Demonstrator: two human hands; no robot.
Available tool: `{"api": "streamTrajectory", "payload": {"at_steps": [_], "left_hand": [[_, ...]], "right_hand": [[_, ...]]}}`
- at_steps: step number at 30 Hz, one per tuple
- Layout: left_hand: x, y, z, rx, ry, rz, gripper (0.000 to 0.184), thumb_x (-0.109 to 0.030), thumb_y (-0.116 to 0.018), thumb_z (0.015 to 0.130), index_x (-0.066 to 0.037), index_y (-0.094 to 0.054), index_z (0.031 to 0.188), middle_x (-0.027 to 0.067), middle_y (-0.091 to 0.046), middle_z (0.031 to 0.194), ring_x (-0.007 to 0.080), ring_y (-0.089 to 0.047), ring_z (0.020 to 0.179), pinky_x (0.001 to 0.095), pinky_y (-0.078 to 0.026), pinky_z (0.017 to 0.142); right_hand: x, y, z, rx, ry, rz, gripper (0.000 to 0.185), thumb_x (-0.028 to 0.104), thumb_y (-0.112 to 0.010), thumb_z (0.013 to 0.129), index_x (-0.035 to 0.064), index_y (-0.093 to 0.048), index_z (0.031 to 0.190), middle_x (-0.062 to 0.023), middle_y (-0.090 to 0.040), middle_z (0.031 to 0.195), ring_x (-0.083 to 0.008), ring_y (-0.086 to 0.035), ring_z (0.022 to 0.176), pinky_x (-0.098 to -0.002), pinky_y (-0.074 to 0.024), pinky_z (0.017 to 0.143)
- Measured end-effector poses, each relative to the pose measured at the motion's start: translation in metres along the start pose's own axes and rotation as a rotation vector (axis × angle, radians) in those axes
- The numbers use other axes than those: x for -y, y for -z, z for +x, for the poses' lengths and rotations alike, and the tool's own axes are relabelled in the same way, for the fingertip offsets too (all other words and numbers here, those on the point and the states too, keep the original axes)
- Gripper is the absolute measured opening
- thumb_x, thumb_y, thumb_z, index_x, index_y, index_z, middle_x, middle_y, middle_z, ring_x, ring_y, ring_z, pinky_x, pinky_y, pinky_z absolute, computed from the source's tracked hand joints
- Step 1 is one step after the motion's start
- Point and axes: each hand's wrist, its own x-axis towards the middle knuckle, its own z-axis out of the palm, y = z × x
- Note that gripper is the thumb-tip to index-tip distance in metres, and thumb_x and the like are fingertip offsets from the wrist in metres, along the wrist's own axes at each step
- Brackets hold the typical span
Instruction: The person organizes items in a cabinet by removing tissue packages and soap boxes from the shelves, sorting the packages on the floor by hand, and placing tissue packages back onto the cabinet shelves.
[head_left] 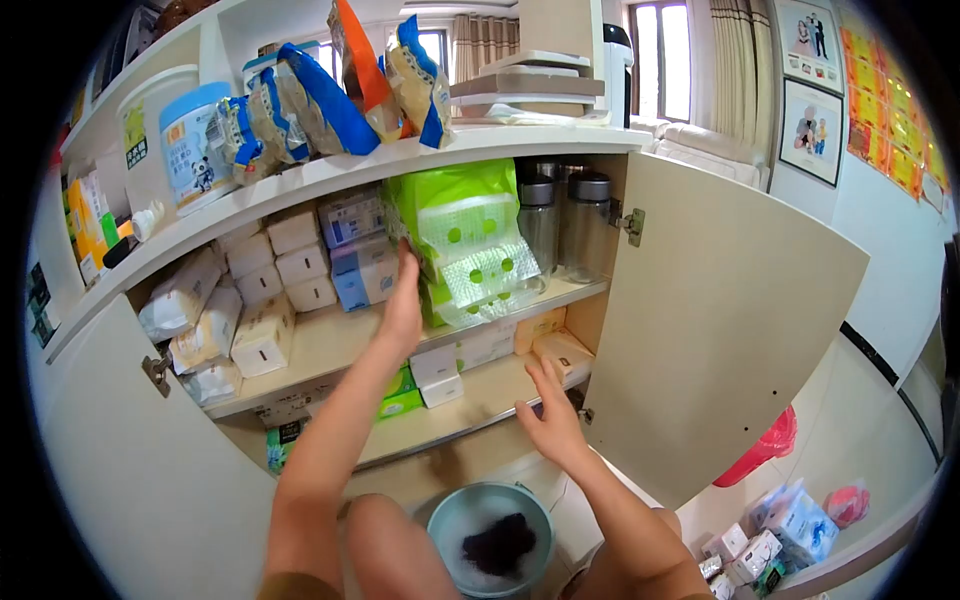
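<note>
My left hand [402, 305] lies flat along the left side of a green tissue pack [455, 205] on the upper shelf, fingers stretched out and partly hidden against it. The pack's clear wrapper hangs torn at the front. In front of the lower shelf, my right hand [550, 415] is held open with nothing in it. Just beyond its fingers is an orange-beige tissue pack [562, 350]. White tissue packs [300, 265] and a blue-and-white pack [362, 275] line the upper shelf to the left. Clear bottles with dark lids [587, 225] stand right of the green pack.
Both cabinet doors, left [150, 470] and right [710, 330], are swung out. Below me, a basin [540, 545] holds water and a dark cloth. Snack bags [345, 95] and a blue-lidded tub [195, 145] stand on the countertop. More packs [800, 525] lie at lower right.
</note>
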Motion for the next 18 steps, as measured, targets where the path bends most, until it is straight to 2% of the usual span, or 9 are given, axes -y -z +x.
{"api": "streamTrajectory", "payload": {"at_steps": [4,5,7,8,10,13,15,17,18], "left_hand": [[0.019,-0.003,-0.033,0.106,-0.319,0.742,0.078,-0.033,-0.047,0.078,-0.001,0.006,0.126,0.0133,0.002,0.133,0.025,-0.001,0.123,0.0332,-0.007,0.099],[0.022,-0.006,-0.034,0.105,-0.314,0.74,0.078,-0.033,-0.047,0.078,-0.001,0.006,0.126,0.0133,0.002,0.133,0.025,-0.001,0.123,0.0332,-0.007,0.099],[0.025,-0.011,-0.029,0.029,-0.399,1.129,0.085,-0.024,-0.055,0.073,-0.001,0.008,0.125,0.0192,0.002,0.132,0.0293,-0.001,0.123,0.0343,-0.007,0.099],[0.03,-0.011,-0.024,-0.009,-0.436,1.132,0.086,-0.016,-0.057,0.07,-0.001,0.007,0.125,0.021,0.002,0.131,0.031,-0.003,0.122,0.0353,-0.01,0.098],[0.039,0.002,-0.009,0.001,-0.42,1.129,0.086,-0.013,-0.057,0.07,-0.001,0.008,0.125,0.0212,0.001,0.131,0.0315,-0.005,0.122,0.0347,-0.011,0.098],[0.032,0.008,0.0,0.039,-0.373,1.11,0.085,-0.007,-0.057,0.068,-0.001,0.005,0.125,0.0227,-0.003,0.13,0.0342,-0.009,0.121,0.0353,-0.014,0.098],[0.019,0.008,-0.003,0.058,-0.331,1.095,0.083,-0.004,-0.057,0.067,-0.001,0.002,0.126,0.024,-0.006,0.129,0.0365,-0.011,0.12,0.0365,-0.016,0.098],[0.005,0.004,-0.004,0.097,-0.085,0.984,0.086,-0.006,-0.058,0.066,0.001,0.004,0.125,0.0228,-0.007,0.13,0.0351,-0.012,0.12,0.0347,-0.016,0.098],[0.0,0.004,-0.004,0.113,-0.075,0.96,0.091,-0.013,-0.062,0.066,0.003,0.005,0.124,0.023,-0.002,0.13,0.0334,-0.008,0.121,0.0321,-0.014,0.098]], "right_hand": [[-0.004,0.008,-0.005,-0.021,0.021,-0.04,0.049,0.015,-0.052,0.071,0.0022,-0.035,0.116,-0.0213,-0.02,0.128,-0.0269,-0.042,0.105,-0.0273,-0.0417,0.068],[-0.004,0.01,-0.006,-0.017,0.018,-0.041,0.049,0.015,-0.052,0.071,0.0022,-0.035,0.116,-0.0213,-0.02,0.128,-0.0269,-0.042,0.105,-0.0273,-0.0417,0.068],[-0.004,0.013,-0.007,-0.006,-0.013,-0.028,0.049,0.014,-0.052,0.071,0.002,-0.035,0.116,-0.0221,-0.021,0.127,-0.0288,-0.041,0.105,-0.0276,-0.0416,0.068],[-0.004,0.015,-0.007,-0.001,-0.017,-0.028,0.049,0.014,-0.052,0.071,0.002,-0.035,0.116,-0.0221,-0.021,0.127,-0.0288,-0.041,0.105,-0.0276,-0.0416,0.068],[-0.004,0.017,-0.007,0.018,-0.086,0.067,0.049,0.014,-0.051,0.072,0.0018,-0.034,0.116,-0.0209,-0.02,0.128,-0.0311,-0.022,0.118,-0.0321,-0.0241,0.093],[-0.013,0.015,-0.008,-0.022,-0.008,-0.055,0.048,0.015,-0.051,0.071,0.0014,-0.035,0.115,-0.0237,-0.02,0.127,-0.0331,-0.029,0.114,-0.0316,-0.0325,0.086],[-0.012,0.016,-0.01,0.001,-0.028,-0.033,0.048,0.015,-0.051,0.071,0.0013,-0.036,0.115,-0.0238,-0.02,0.127,-0.0333,-0.026,0.115,-0.0323,-0.03,0.089],[-0.011,0.016,-0.013,0.018,-0.039,-0.02,0.048,0.016,-0.051,0.071,0.0012,-0.036,0.114,-0.0239,-0.02,0.126,-0.0335,-0.024,0.116,-0.033,-0.0274,0.091],[-0.012,0.015,-0.014,0.025,-0.038,-0.017,0.048,0.016,-0.051,0.071,0.0012,-0.036,0.114,-0.0238,-0.02,0.126,-0.0338,-0.024,0.116,-0.0332,-0.0281,0.091]]}}
